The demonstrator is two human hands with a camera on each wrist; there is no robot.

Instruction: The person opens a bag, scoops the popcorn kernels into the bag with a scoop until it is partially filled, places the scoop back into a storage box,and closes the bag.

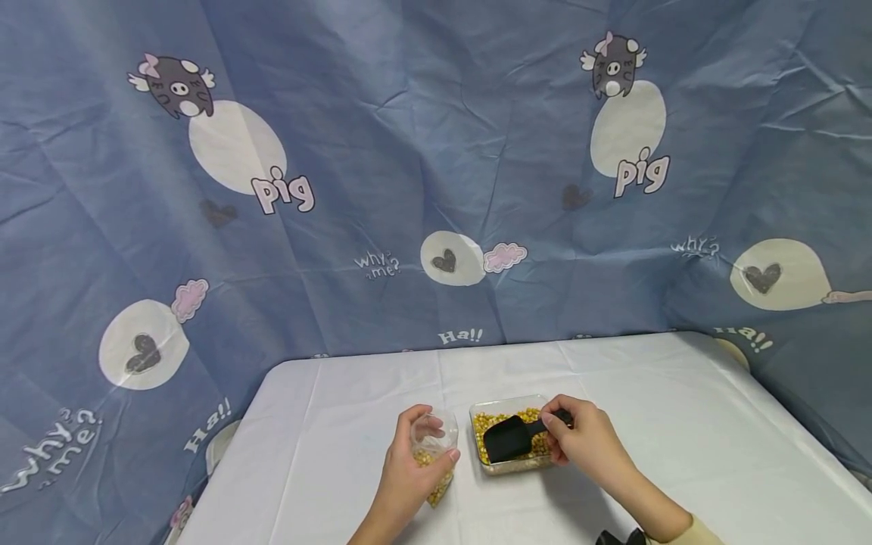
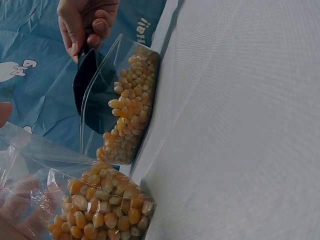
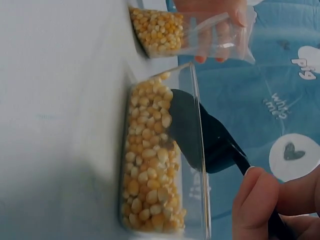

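A clear plastic bag [image 1: 441, 484] with corn kernels in its bottom stands upright on the table, its mouth spread open. My left hand [image 1: 409, 473] holds it, thumb and fingers round the upper part. To its right sits a clear rectangular container [image 1: 521, 467] partly filled with yellow corn kernels [image 3: 150, 165]. My right hand [image 1: 579, 439] grips the handle of a black scoop [image 1: 507, 439] over this container. In the right wrist view the scoop's blade reaches down inside the rim, against the kernels. The inside of the scoop's blade looks bare in the head view.
A white cloth covers the table [image 1: 341, 424]. Behind it hangs a blue curtain [image 1: 381, 174] printed with pigs, hearts and words. A small black object [image 1: 620, 537] shows beside the right sleeve at the bottom edge.
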